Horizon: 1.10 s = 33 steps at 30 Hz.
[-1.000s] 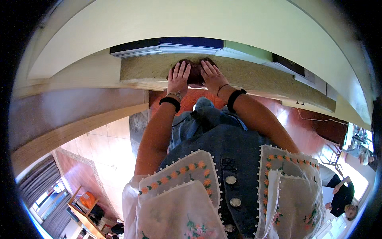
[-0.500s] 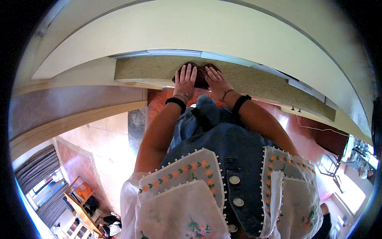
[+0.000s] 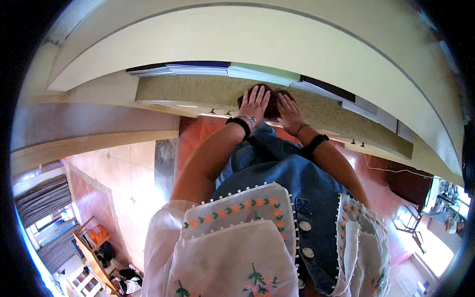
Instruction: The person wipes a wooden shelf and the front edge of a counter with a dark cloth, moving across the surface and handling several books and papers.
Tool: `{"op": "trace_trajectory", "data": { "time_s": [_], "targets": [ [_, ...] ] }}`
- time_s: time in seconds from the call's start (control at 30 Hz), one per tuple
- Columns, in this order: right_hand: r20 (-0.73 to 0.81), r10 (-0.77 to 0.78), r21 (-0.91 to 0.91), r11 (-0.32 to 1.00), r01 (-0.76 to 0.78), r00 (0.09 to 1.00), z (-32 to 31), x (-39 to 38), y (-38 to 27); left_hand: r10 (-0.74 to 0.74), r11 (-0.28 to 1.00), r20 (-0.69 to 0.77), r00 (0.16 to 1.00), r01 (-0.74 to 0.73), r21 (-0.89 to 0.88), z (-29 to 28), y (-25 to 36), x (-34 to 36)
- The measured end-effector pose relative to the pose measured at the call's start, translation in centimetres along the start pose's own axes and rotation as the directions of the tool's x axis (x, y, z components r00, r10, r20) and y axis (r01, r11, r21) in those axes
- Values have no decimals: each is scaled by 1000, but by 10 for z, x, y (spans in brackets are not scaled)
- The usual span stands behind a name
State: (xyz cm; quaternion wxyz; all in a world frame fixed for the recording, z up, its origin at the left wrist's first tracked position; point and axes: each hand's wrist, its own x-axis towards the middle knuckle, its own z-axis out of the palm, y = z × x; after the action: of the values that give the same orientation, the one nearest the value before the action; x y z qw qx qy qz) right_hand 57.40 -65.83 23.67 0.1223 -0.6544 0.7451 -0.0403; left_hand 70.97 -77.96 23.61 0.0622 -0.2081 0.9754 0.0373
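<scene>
Both hands flat on a dark brown object on the speckled surface; the hands sit further right along the surface than a second ago.

The left hand (image 3: 255, 102) lies palm-down with its fingers (image 3: 261, 94) spread and extended, pressing the left part of the dark brown object (image 3: 272, 106); it grips nothing. The right hand (image 3: 289, 110) lies just beside it, fingers likewise flat and open on the right part of the object. The object rests on the speckled surface (image 3: 188, 90), near its back edge, below a row of flat books (image 3: 198, 68). Compared with one second ago, both hands remain on the object in the same flat posture, which suggests the pressing or smoothing contact is being maintained.
</scene>
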Motion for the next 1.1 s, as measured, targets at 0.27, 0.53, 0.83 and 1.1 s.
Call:
{"op": "trace_trajectory", "data": {
  "time_s": [0.27,0.53,0.83,1.1],
  "targets": [
    [-65,-16,-115,993,8,998,-1,-32,14,3,999,-75,997,0,35,8,32,0],
    [-84,32,-176,983,-46,996,0,-42,12,31,999,-94,995,-34,-33,5,39,-4],
    [-103,104,-140,983,-118,989,-2,-16,-24,129,983,-110,985,-142,-114,2,2,-17],
    [-96,112,-179,976,-128,989,10,42,-90,127,983,-115,985,-141,-116,1,-81,-43]
  ]
}}
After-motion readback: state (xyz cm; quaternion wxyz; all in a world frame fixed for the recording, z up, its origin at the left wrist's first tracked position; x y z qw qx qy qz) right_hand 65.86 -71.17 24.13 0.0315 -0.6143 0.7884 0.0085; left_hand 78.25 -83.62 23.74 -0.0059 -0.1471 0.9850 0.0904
